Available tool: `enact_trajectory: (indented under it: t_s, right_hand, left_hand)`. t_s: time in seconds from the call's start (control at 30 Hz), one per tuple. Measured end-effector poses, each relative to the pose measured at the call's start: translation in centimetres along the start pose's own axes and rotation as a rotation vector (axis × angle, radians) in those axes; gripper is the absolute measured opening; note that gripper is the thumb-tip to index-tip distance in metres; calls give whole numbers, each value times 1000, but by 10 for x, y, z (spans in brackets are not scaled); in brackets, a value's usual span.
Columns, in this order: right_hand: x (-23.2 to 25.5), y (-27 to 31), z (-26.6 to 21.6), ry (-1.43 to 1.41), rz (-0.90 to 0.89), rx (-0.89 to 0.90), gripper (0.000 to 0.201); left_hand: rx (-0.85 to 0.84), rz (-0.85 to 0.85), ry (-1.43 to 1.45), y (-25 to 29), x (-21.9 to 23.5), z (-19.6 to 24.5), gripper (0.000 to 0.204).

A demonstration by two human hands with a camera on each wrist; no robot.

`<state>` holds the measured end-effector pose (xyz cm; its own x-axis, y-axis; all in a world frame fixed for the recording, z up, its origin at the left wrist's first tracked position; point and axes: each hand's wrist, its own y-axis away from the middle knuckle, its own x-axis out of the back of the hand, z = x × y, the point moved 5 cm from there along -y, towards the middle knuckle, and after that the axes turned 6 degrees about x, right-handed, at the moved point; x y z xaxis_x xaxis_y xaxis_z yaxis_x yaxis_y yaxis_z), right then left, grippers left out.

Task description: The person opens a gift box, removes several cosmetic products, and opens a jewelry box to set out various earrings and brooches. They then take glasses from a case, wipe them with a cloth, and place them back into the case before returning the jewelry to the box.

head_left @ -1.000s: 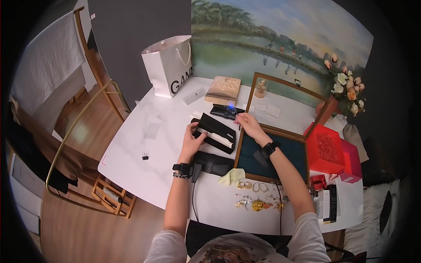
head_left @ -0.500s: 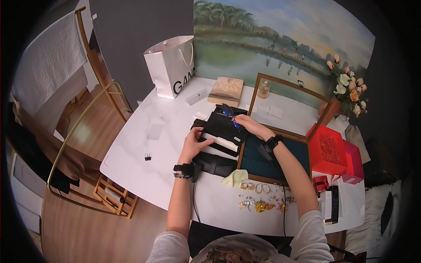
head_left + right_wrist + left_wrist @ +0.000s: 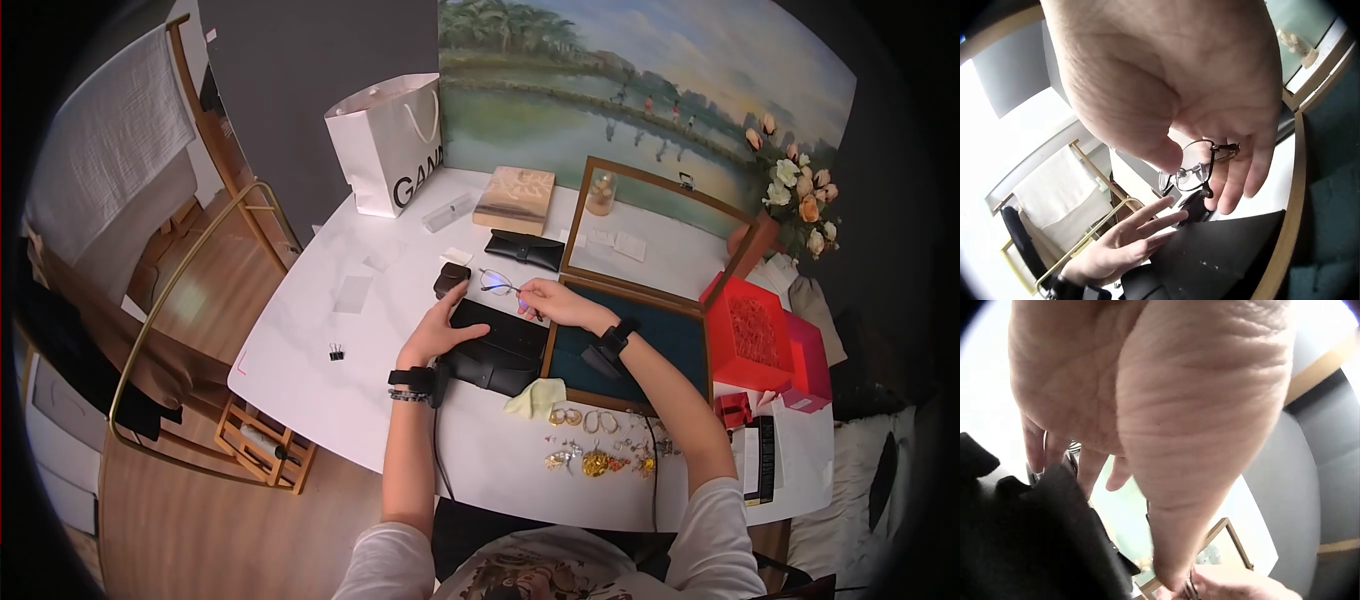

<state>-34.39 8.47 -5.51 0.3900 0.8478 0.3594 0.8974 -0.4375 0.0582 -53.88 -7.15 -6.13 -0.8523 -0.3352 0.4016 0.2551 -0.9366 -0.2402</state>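
Note:
My right hand point(image 3: 560, 302) pinches a pair of thin-framed eyeglasses point(image 3: 493, 282) above the table. In the right wrist view the lenses of the eyeglasses point(image 3: 1192, 167) hang between thumb and fingers. Below them lies a black eyeglass case point(image 3: 518, 333), its lid folded down. My left hand point(image 3: 432, 335) is at the left side of this case, fingers extended and thumb reaching over its top. Another black case point(image 3: 492, 370) lies just in front. A small dark brown box point(image 3: 452, 280) stands by the left fingertips.
Behind lie a slim black case point(image 3: 524, 249), a patterned box point(image 3: 514, 200) and a white paper bag point(image 3: 385, 150). A glass-lidded wooden display box point(image 3: 630, 345) stands open at right. Gold jewellery point(image 3: 597, 461) and a pale yellow cloth point(image 3: 537, 398) are near the front edge.
The left hand's black case, open with a white inside showing, is now folded over and lower on the table. The eyeglasses in the right hand have come down and nearer. The left fingers have straightened.

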Motion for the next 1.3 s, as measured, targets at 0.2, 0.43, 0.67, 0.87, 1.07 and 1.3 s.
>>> enact_trajectory:
  t_s: [0.2, 0.43, 0.67, 0.87, 1.07, 1.3]
  right_hand:
    - [-10, -2, -12, 267, 97, 164, 41]
    - [-32, 6, -20, 590, -15, 159, 49]
    - [25, -43, -49, 834, 243, 240, 60]
    - [59, -105, 0, 1024, 392, -89, 75]
    - [46, -89, -4, 960, 308, -228, 85]
    - [26, -32, -86, 520, 639, 213, 76]
  left_hand:
    - [113, 119, -284, -4, -4, -13, 78]
    - [146, 89, -36, -4, -3, -16, 55]
    - [154, 243, 92, -11, 2, -8, 46]
    - [87, 305, 146, -9, 4, 13, 41]
    - [4, 320, 303, -14, 4, 22, 36]
    - [48, 284, 685, -8, -20, 50, 52]
